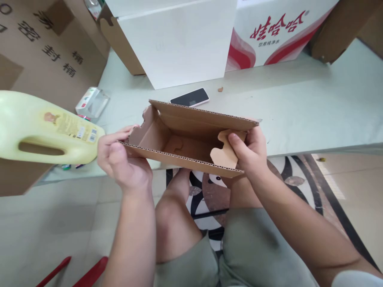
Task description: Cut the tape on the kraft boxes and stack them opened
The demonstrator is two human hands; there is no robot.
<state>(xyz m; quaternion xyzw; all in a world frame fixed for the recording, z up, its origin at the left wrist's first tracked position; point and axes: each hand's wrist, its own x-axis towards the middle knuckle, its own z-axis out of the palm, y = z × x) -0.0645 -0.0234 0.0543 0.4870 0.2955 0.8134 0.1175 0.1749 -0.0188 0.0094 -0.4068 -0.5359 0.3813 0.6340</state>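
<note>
A small brown cardboard box [185,159] is held up between my two hands, its open top facing me and its inside bare except for a curved cut in the bottom. My left hand [124,159] grips the left end, thumb on the near wall and fingers behind the notched end flap [146,121]. At the right end, my right hand [249,145] is closed on the box, with the thumb pressing a notched inner flap [226,149]. The long far panel [206,115] stands up along the back.
Behind the box, a phone [190,97] and a cardboard scrap [220,89] lie on the pale table [299,107]. White cartons [179,44] stand at the back. A yellow jug [44,127], a clear plastic box [93,103] and a large carton [50,52] are at the left.
</note>
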